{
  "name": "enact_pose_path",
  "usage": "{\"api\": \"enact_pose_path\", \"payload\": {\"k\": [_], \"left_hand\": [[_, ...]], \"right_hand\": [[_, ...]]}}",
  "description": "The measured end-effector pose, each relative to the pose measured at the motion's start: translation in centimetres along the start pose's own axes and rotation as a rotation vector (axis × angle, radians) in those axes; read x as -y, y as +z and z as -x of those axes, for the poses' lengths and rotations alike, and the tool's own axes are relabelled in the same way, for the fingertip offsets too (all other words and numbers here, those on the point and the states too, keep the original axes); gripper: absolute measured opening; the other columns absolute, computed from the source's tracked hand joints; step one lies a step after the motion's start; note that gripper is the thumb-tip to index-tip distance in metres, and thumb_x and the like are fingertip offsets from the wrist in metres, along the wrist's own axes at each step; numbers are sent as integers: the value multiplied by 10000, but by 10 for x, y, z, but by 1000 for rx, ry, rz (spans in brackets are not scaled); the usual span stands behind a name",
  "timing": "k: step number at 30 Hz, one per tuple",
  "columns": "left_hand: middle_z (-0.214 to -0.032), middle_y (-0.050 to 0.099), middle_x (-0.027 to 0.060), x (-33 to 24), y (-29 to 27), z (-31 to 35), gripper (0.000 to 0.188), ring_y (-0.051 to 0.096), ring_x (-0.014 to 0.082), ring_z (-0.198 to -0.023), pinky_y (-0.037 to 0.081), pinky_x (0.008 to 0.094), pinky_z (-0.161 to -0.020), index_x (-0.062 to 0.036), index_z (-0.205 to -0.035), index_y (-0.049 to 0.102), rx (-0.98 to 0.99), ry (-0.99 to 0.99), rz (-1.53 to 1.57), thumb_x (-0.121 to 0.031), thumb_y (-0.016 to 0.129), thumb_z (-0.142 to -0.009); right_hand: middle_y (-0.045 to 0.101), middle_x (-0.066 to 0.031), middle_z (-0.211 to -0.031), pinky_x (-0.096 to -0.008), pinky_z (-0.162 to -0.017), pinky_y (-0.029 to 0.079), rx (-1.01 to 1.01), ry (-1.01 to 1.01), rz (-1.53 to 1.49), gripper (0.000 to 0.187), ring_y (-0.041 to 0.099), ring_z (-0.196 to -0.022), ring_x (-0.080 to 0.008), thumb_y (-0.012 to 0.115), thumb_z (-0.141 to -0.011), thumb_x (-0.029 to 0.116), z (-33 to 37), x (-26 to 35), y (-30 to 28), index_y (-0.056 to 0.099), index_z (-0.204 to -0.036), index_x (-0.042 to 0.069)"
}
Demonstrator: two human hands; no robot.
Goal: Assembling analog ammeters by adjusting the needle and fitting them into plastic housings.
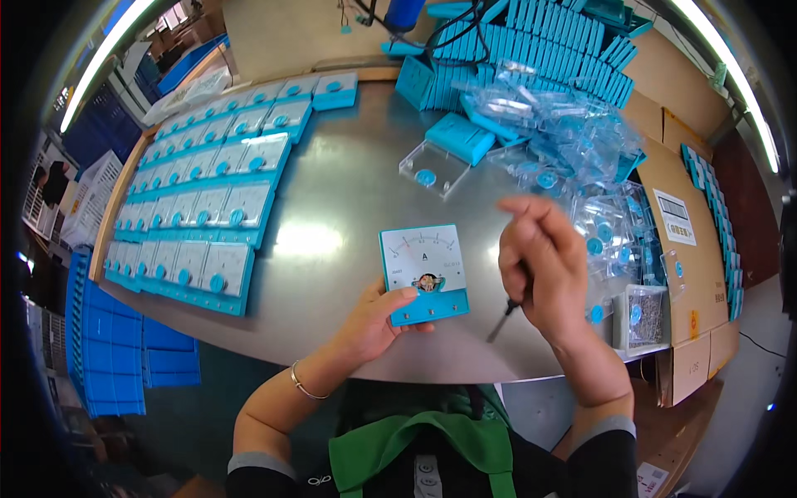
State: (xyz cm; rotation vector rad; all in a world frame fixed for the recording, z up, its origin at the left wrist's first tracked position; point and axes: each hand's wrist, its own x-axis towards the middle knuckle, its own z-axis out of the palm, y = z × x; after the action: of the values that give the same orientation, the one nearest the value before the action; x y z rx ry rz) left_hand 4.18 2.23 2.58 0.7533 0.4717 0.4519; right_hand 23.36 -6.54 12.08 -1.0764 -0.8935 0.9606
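Observation:
A turquoise panel meter (423, 272) with a white dial face lies on the grey metal table (332, 249), without its clear cover. My left hand (374, 319) grips its lower left corner, thumb across the bottom edge. My right hand (541, 267) is closed around a small black-handled screwdriver (504, 319), tip pointing down-left, a little right of the meter. A clear plastic cover (432, 170) with a blue knob lies further back on the table.
Rows of finished meters (199, 207) fill the table's left side. A heap of clear covers in bags (573, 141) and stacked turquoise bases (540, 41) sit at back right. A small box of screws (643, 315) stands on cardboard cartons (693, 274) at right. Blue crates (108, 349) are below left.

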Motion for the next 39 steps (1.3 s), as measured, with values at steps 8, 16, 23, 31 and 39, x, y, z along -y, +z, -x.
{"api": "enact_pose_path", "payload": {"k": [8,16,23,31,39], "left_hand": [[-1081,591,109,21,11,22,401,635,221,-863,567,372,-609,-27,-1206,458,-58,-45,64,-135,621,-856],[-1054,595,101,32,27,22,366,633,215,-845,564,379,-591,-32,-1175,467,-119,-38,59,-137,621,-860],[-1047,597,96,41,32,17,353,634,209,-824,563,368,-572,-27,-1165,468,-134,-75,44,-128,617,-861],[-938,626,90,29,28,15,284,634,178,-777,563,321,-571,6,-1086,543,-36,27,-445,-89,633,-834],[-971,625,92,14,-12,24,283,632,184,-792,560,323,-601,6,-1078,556,-174,188,-197,-87,651,-828]], "right_hand": [[401,24,-592,-205,-399,271,-200,-321,-220,176,339,-470,-44,466,-969,172,-12,-34,37,495,-1102,61],[416,20,-601,-206,-400,283,-331,-317,-271,186,338,-475,-39,480,-968,188,4,-35,24,486,-1108,66],[418,22,-597,-202,-394,286,-228,-343,-227,166,377,-479,-41,453,-967,118,14,-46,15,494,-1105,36],[387,30,-627,-209,-407,289,-196,83,-386,167,380,-503,-50,471,-947,131,-17,-42,4,508,-1088,49],[570,-63,-776,-279,-473,429,-207,-73,261,220,535,-568,-145,548,-910,173,-87,-51,-9,607,-1066,30]]}}
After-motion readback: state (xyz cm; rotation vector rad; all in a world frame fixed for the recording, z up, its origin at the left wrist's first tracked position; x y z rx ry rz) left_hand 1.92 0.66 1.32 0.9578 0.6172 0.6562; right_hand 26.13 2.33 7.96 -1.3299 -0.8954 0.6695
